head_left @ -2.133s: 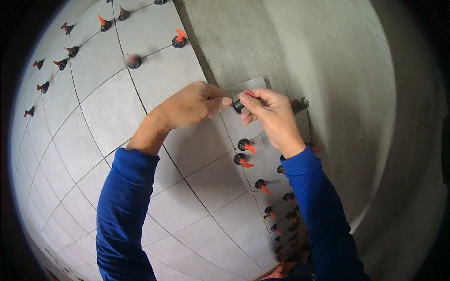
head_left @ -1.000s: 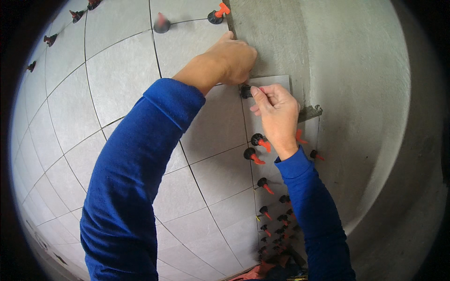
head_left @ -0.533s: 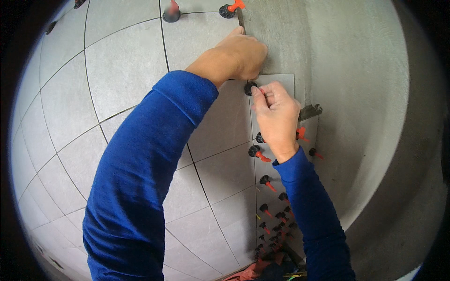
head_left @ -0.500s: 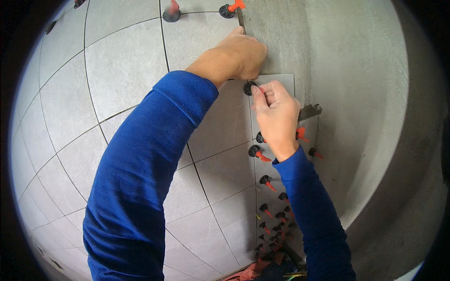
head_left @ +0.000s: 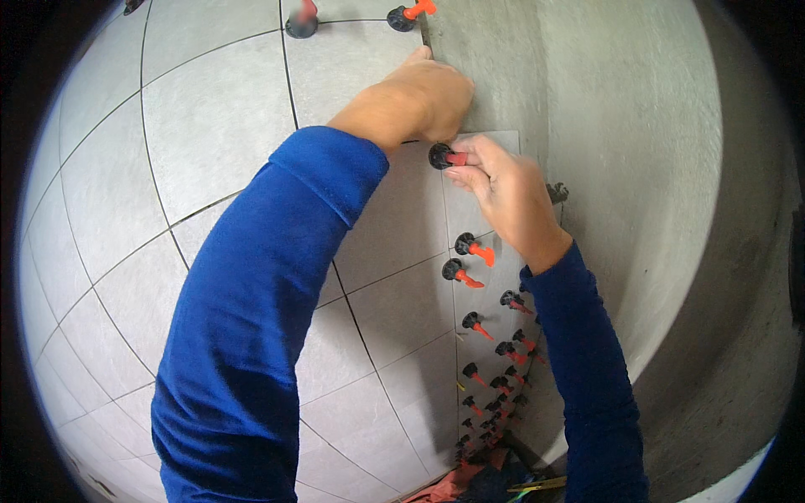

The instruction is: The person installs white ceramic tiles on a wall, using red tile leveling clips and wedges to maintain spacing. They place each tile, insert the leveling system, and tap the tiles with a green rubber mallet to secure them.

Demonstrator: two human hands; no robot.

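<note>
My right hand (head_left: 513,194) pinches the red handle of a tile leveling clip (head_left: 440,157). Its black round base sits at the joint beside a narrow light-grey tile strip (head_left: 482,197). Just above and to the left, my left hand (head_left: 429,96) is curled against the edge of a large tile (head_left: 348,71), next to the bare cement. Its back faces me, so most fingers are hidden, as is anything within them. Below my right hand, another leveling clip (head_left: 465,245) and a neighbouring clip (head_left: 453,270) stand on the joint.
Several more black-and-red clips (head_left: 503,386) run down the strip's joints. Two clips stand at the top, one being an orange-handled clip (head_left: 404,18). Bare cement wall (head_left: 629,168) curves along the right. Reddish cloth (head_left: 457,484) lies at the bottom.
My right hand has shifted right and turned, uncovering the clip's red handle and the clips below. My left hand stays by the tile edge. The view has moved slightly.
</note>
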